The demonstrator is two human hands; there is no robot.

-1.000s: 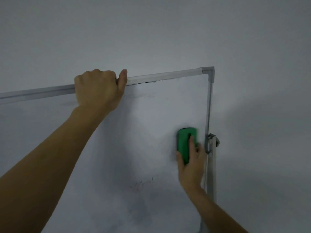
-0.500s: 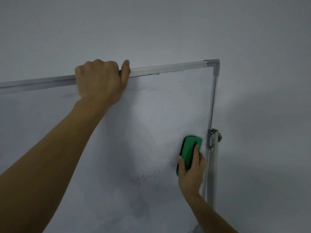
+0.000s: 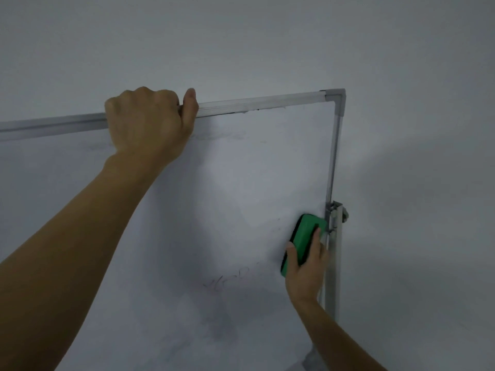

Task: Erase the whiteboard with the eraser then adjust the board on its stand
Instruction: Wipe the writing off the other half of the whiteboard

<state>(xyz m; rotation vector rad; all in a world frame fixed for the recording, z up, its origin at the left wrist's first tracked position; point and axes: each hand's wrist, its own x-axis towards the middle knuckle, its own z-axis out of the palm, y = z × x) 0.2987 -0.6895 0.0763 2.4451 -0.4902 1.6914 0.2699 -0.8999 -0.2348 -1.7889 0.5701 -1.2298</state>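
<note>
The whiteboard (image 3: 241, 183) with its grey metal frame fills the lower left of the head view. My left hand (image 3: 150, 124) is clenched over the frame's top rail. My right hand (image 3: 305, 269) presses a green eraser (image 3: 304, 239) flat against the board, close to the right frame edge and beside the stand's clamp (image 3: 338, 212). Faint marker scribbles (image 3: 230, 279) remain left of the eraser, and smudges (image 3: 222, 135) show under the top rail.
A metal stand post (image 3: 334, 274) runs down behind the board's right edge. A plain grey wall (image 3: 415, 183) lies behind and to the right of the board.
My right hand slid the eraser down along the right edge of the board, then stayed close to the clamp. My left hand kept its grip on the top rail.
</note>
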